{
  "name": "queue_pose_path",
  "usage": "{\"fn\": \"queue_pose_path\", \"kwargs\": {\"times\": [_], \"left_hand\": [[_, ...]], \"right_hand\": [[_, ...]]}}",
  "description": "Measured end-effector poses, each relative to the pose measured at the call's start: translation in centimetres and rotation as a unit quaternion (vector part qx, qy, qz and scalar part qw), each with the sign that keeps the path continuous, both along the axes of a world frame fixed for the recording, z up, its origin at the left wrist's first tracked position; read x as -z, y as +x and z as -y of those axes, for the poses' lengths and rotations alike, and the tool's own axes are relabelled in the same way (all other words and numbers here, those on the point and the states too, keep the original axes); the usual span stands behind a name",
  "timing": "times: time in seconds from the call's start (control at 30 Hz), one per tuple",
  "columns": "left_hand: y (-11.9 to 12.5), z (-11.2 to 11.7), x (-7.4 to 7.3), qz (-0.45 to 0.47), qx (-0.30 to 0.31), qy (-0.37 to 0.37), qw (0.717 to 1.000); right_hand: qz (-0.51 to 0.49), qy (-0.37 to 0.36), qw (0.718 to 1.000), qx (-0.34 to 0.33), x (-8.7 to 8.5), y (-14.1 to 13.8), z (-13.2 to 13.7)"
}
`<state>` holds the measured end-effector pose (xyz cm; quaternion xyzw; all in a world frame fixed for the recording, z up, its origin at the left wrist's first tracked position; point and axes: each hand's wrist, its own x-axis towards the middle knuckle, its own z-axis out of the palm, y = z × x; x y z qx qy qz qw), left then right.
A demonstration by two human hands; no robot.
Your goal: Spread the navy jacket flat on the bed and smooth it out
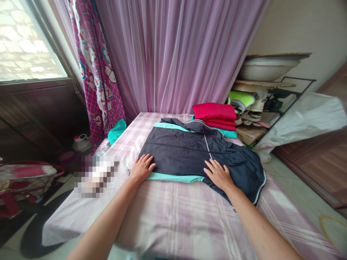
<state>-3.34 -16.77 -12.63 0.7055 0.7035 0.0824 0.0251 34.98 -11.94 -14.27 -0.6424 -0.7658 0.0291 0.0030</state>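
A dark navy jacket [179, 153] with teal side strips and white piping lies spread on a pink-and-white plaid cloth [173, 216]. Its hood or collar end reaches toward the right, and one sleeve lies along the far edge. My left hand [142, 168] rests flat on the jacket's near left corner, fingers stretched out. On the near edge, farther right, my right hand [218, 173] lies flat by the white piping with its fingers apart. Behind the jacket sits a folded red garment [215, 115] on top of a teal one [229, 134].
Purple curtains [176, 54] hang behind the cloth-covered surface. A rack [294, 97] at the right holds shoes, a green visor and a large basin [271, 68]. A white plastic bag [311, 115] hangs beside it. A blurred-out patch [99, 177] covers something at the left edge.
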Motion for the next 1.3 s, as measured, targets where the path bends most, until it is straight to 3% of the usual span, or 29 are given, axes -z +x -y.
{"fn": "queue_pose_path", "kwargs": {"times": [0.1,0.23,0.33,0.43,0.7,0.87,0.97,1.07,1.13,1.2,1.3], "left_hand": [[-2.7,1.6,-0.9,-0.004,-0.053,0.017,0.998],[-7.9,4.3,-2.4,-0.072,-0.211,0.065,0.973],[-11.1,6.1,-3.1,-0.090,-0.338,0.009,0.937],[-12.1,6.8,-3.5,-0.057,-0.392,-0.066,0.916],[-11.1,6.3,-4.1,-0.053,-0.378,-0.087,0.920],[-11.3,6.7,-4.5,-0.066,-0.364,-0.069,0.926],[-11.2,6.4,-5.4,-0.053,-0.358,-0.034,0.932],[-10.8,4.9,-6.8,0.028,-0.320,0.021,0.947],[-10.3,3.5,-7.6,0.176,-0.263,0.050,0.947],[-9.5,2.0,-8.0,0.390,-0.201,0.056,0.897],[-7.6,0.3,-7.6,0.675,-0.129,0.010,0.726]], "right_hand": [[-0.004,0.008,1.000,-0.001,0.4,0.2,-0.1],[-0.007,0.018,1.000,0.001,0.8,0.3,-0.3],[-0.005,0.022,1.000,0.003,0.8,0.2,-0.3],[-0.002,0.018,1.000,0.005,0.7,0.2,-0.3],[-0.003,0.030,1.000,0.004,0.7,0.1,-0.1],[-0.012,0.033,0.999,0.002,1.0,0.1,-0.2],[-0.014,0.034,0.999,-0.001,1.0,0.1,-0.2],[-0.014,0.039,0.999,0.000,1.0,0.1,-0.2],[-0.018,0.040,0.999,-0.001,1.0,0.1,-0.1],[-0.026,0.044,0.999,-0.003,1.0,0.1,-0.1],[-0.033,0.051,0.998,-0.003,1.2,0.1,-0.1]]}}
